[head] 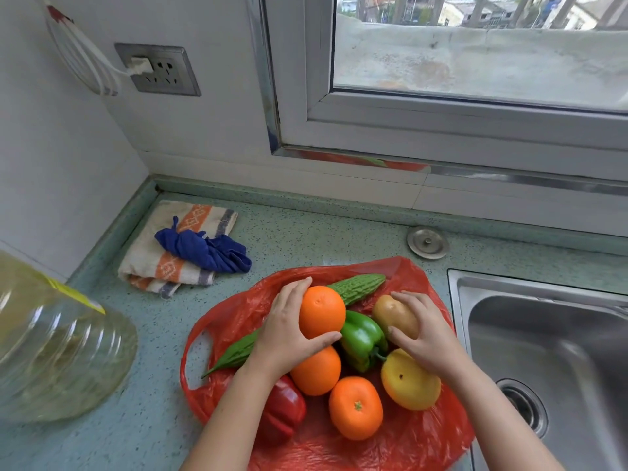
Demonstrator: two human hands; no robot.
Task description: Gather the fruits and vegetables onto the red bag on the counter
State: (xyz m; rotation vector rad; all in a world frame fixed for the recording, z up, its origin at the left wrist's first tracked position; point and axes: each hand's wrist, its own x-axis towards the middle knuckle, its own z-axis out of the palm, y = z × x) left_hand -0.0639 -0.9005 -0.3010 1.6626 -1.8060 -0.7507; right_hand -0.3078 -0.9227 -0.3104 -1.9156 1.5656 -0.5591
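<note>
A red plastic bag (401,447) lies flat on the green counter. On it are three oranges, the top one (322,311) gripped by my left hand (289,331), with two more (317,370) (356,407) below it. My right hand (423,338) closes on a brown potato (394,314). Between my hands lies a green bell pepper (362,338). A yellow fruit (409,380) sits under my right wrist. One bitter gourd (360,287) lies at the back, another (234,353) at the left. My left forearm partly hides a red bell pepper (283,409).
A steel sink (557,351) borders the bag on the right, with a round metal cap (427,242) behind it. A folded striped towel (163,263) with a blue cloth (204,249) lies at the back left. A large clear oil jug (54,341) stands at the left.
</note>
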